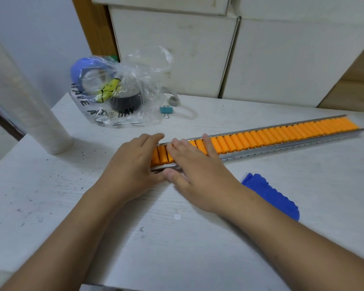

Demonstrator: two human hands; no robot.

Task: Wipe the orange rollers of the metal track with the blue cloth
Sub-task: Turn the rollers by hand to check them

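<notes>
Steadying the metal track [282, 141] with my left hand [132, 162] and right hand [194, 171] laid flat, holding nothing, I should next fetch the blue cloth [271, 196].

Left hand [132, 162]: being held palm down at the near end, fingers being kept straight and close together, fingertips being pointed away from the body. Right hand [195, 175]: being laid palm down just beside the left, fingers [207, 143] being spread slightly and stretched forward, thumb being tucked low toward the left hand (contact between the two thumbs cannot be told). Both forearms: being extended bare from the lower edge of the view, being angled inward so that the wrists are being brought close together.
</notes>
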